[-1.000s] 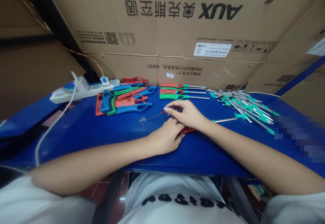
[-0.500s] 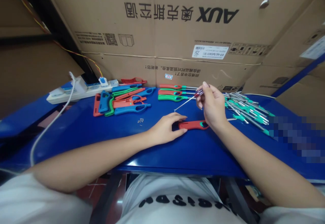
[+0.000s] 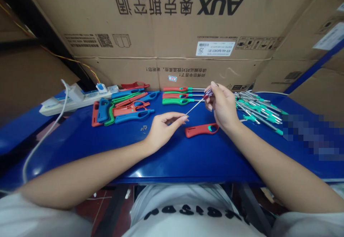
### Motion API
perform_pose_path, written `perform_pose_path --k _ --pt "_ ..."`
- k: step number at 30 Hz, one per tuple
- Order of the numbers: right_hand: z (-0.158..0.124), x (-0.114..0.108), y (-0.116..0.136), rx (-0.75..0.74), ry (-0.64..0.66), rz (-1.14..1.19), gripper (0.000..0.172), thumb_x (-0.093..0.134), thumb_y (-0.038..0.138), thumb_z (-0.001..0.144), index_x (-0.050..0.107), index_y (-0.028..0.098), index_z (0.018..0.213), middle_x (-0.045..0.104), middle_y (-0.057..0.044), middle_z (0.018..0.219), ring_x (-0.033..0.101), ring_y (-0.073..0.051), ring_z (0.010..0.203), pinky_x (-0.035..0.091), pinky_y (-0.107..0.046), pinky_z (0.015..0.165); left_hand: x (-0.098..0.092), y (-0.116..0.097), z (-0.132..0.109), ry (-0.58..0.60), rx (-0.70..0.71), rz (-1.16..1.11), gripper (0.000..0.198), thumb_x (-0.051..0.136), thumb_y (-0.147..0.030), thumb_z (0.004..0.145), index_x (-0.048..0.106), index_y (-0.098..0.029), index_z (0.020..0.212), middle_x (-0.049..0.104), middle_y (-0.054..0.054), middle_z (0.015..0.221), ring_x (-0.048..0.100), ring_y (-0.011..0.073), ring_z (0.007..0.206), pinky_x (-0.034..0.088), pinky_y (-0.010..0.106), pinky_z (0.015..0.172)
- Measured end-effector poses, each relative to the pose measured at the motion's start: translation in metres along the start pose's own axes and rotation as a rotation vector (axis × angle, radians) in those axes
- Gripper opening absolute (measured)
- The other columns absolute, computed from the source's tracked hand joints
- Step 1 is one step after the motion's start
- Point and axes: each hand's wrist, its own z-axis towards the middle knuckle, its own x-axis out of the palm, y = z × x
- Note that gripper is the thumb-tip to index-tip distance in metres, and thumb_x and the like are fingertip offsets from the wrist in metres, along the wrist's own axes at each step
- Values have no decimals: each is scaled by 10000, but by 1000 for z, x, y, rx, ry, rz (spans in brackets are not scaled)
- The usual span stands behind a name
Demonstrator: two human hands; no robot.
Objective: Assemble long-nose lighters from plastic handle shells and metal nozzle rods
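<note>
My right hand holds a screwdriver by its dark red, clear handle, the shaft slanting down to the left. At the shaft's tip, the thumb and fingertips of my left hand are pinched together; whether a small screw is between them is too small to tell. A red lighter lies on the blue table just below the screwdriver, touched by neither set of fingertips. Several small screws lie to the left of my left hand.
Red, green and blue handle shells are piled at the left, near a white power strip. Three lighters lie behind my hands. Metal rods with green parts are heaped at the right. Cardboard stands behind.
My left hand has left the red lighter and moved up and left to the screwdriver's tip, its fingers now pinched. The lighter stays on the table. The view has shifted a little.
</note>
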Motion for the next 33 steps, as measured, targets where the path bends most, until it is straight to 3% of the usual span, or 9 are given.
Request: perform_pose_path --k 26,33 --pt "-3 0 10 -61 26 5 436 636 649 874 576 234 755 497 47 547 415 -79 418 303 -240 393 -2 0 1 5 28 117 256 790 -414 800 803 -168 871 796 59 839 735 198 750 595 296 737" --pt "-6 0 14 -217 93 -17 444 654 623 879 565 218 719 539 41 583 436 -69 423 322 -232 396 -3 4 0 62 46 174 192 785 -360 814 808 -178 870 800 44 857 735 179 769 572 257 728"
